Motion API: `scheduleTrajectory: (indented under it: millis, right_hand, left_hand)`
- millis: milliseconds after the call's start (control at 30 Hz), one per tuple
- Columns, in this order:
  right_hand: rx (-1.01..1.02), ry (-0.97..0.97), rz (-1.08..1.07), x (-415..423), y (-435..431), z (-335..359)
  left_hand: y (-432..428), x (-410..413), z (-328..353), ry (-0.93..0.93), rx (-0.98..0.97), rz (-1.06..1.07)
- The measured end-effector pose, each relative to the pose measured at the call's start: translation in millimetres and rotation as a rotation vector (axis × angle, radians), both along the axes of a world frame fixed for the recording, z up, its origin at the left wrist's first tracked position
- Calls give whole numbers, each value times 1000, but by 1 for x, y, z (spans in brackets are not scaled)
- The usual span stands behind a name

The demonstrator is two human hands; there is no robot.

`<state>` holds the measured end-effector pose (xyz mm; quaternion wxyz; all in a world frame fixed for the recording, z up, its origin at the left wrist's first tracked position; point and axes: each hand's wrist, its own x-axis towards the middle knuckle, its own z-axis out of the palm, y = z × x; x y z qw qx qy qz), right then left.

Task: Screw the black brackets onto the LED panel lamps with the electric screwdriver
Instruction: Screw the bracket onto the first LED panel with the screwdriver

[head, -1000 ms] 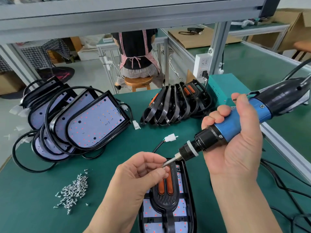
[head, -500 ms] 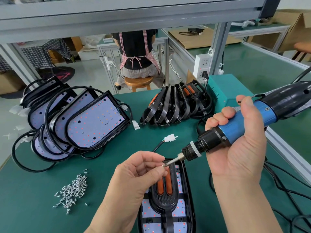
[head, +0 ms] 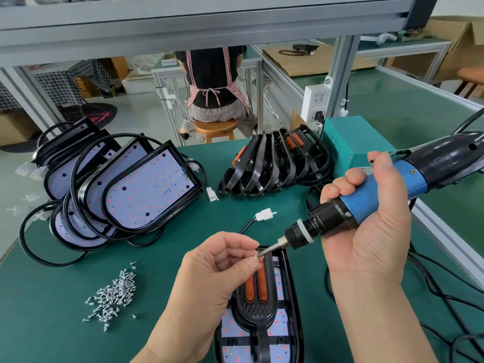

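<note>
Pinching one small screw (head: 256, 256) between thumb and forefinger, left hand (head: 209, 279) sets it at the bit tip (head: 269, 249) of the one electric screwdriver (head: 372, 200). Right hand (head: 366, 237) clenched round the blue barrel, palm toward camera, tool tilted down to the left. Just below: one LED panel lamp (head: 284, 323) flat on the green table (head: 52, 323), one black bracket (head: 258, 314) lying on it, two orange strips in the bracket head. One white connector (head: 265, 214) behind the hands. One loose screw pile (head: 115, 294) at left. Far left, overlapping spare lamps (head: 149, 195) (five or so, cables tangle the count). Far centre, fanned spare brackets (head: 272, 163), number unclear, beside one teal power box (head: 358, 145).
</note>
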<state>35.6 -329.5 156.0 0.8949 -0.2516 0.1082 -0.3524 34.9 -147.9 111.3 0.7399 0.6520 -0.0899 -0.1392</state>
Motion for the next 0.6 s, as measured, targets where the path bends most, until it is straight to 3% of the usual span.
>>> scheduleTrajectory:
  millis: [200,600]
  right_hand:
    - [-3,42,-26,2,2,0]
    - [17,150,-189,17,1,-11]
  left_hand:
    - [-2,-1,-2,-78,103,43]
    - [-16,5,-14,-617,490,190]
